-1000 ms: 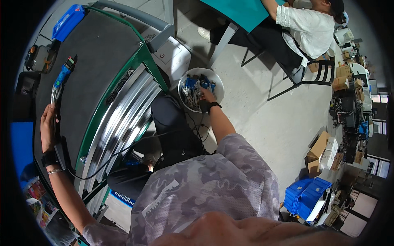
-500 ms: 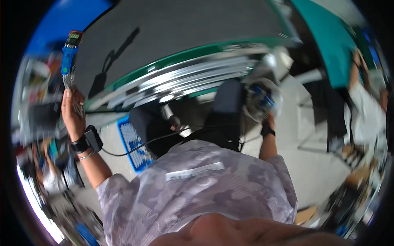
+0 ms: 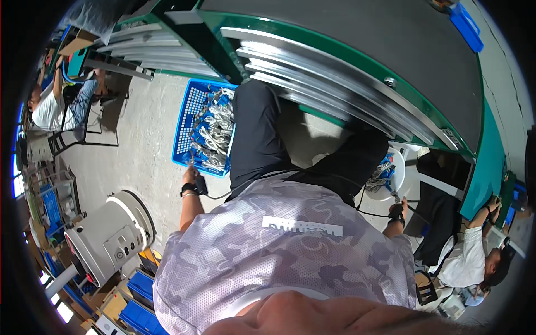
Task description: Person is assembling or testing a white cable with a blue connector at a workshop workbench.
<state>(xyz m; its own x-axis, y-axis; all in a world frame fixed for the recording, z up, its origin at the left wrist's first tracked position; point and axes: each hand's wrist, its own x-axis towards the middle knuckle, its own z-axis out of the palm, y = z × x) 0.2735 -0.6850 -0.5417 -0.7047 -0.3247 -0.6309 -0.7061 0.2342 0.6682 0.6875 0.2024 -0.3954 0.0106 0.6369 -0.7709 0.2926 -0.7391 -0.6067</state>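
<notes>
My left hand (image 3: 190,176) hangs by the near rim of a blue plastic basket (image 3: 182,132) on the floor left of my legs. Its fingers are too small and blurred to tell if they grip anything. Inside the basket lie several coiled grey cables (image 3: 214,133) with blue connectors. On my right a white bucket (image 3: 398,170) holds more blue-ended cables (image 3: 382,175). My right hand (image 3: 397,210) is at the bucket's near rim, fingers drawn together around something small and silvery that I cannot make out. Both wrists wear black bands; a black box sits at the left one.
A dark-topped workbench (image 3: 357,33) with a green edge and metal rails (image 3: 335,84) stands ahead, close over my knees. A large grey cylindrical machine (image 3: 114,237) stands lower left. Other people sit at far left and lower right. A thin black cable crosses my lap.
My left hand, earlier raised holding a coiled cable with a blue connector, is now down by the basket. The view has turned left. My right hand stays by the bucket.
</notes>
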